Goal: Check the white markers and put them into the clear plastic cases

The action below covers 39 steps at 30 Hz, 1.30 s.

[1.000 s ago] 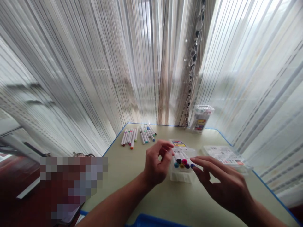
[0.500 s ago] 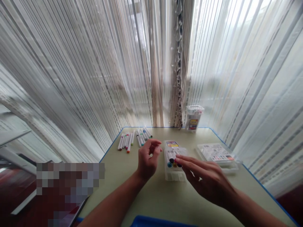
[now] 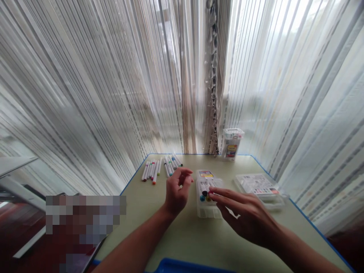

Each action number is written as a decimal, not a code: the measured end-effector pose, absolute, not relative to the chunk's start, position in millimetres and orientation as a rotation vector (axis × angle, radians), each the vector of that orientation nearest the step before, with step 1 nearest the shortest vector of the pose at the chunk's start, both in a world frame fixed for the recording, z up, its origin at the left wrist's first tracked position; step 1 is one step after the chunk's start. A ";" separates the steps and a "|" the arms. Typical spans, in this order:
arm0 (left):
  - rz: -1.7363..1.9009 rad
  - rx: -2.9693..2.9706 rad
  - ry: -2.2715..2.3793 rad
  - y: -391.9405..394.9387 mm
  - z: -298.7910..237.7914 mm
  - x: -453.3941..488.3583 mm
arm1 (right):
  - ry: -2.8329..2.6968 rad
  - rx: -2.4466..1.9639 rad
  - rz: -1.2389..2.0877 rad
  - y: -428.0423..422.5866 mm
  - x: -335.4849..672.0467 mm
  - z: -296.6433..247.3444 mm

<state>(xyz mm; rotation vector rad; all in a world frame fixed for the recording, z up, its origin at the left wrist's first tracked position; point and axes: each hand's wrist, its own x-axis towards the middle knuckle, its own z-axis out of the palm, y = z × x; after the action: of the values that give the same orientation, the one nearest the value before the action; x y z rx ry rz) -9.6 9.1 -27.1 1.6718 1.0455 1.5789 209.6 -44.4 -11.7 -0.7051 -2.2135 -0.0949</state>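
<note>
On the table, a clear plastic case (image 3: 209, 213) lies with its lid side away from me. Several white markers (image 3: 204, 186) with coloured ends, among them black, blue, yellow and pink, rest inside it. Stretched out from the right, my right hand (image 3: 246, 214) has its fingertips on the markers near the pink end, partly covering them. My left hand (image 3: 178, 191) hovers just left of the case, its fingers loosely curved with a gap to the thumb and nothing visible in them.
Loose white markers (image 3: 154, 171) lie in two groups at the back left. Another clear case (image 3: 258, 184) lies flat at the right. A clear upright box (image 3: 232, 146) stands at the back by the curtain (image 3: 159, 94). Something blue (image 3: 193, 266) sits at the near edge.
The view has shifted slightly. My right hand remains on the markers in the case, and my left hand keeps its pose beside it.
</note>
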 end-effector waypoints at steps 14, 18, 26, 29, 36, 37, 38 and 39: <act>1.560 1.710 1.026 9.0 -28.4 -11.9 | -2.078 -0.713 -0.138 -44.3 209.8 -5.8; 1.558 1.692 1.062 10.4 -27.3 -12.7 | -1.916 -0.763 -0.070 -43.7 215.2 -3.0; 1.526 1.649 1.098 17.8 -29.9 -17.7 | -1.660 -1.089 0.200 -28.1 218.8 -13.7; 1.506 1.670 1.092 19.0 -30.1 -16.9 | -1.645 -1.125 0.327 -23.2 219.2 -17.1; 1.459 1.744 1.111 14.8 -28.7 -10.6 | -1.674 -1.110 0.413 -18.1 228.0 -29.0; 1.452 1.751 1.111 15.2 -29.5 -10.9 | -1.691 -1.105 0.417 -16.6 229.1 -30.7; 1.447 1.757 1.113 15.6 -30.3 -11.4 | -1.706 -1.104 0.411 -15.3 229.9 -32.1; 1.441 1.762 1.113 15.9 -31.1 -11.8 | -1.719 -1.100 0.397 -14.3 230.2 -32.8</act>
<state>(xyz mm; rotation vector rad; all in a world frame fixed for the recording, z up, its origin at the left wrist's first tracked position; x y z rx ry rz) -11.8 15.9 -31.1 1.7622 1.1132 1.4412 230.2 -14.3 -32.8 -1.0998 -1.7185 0.3972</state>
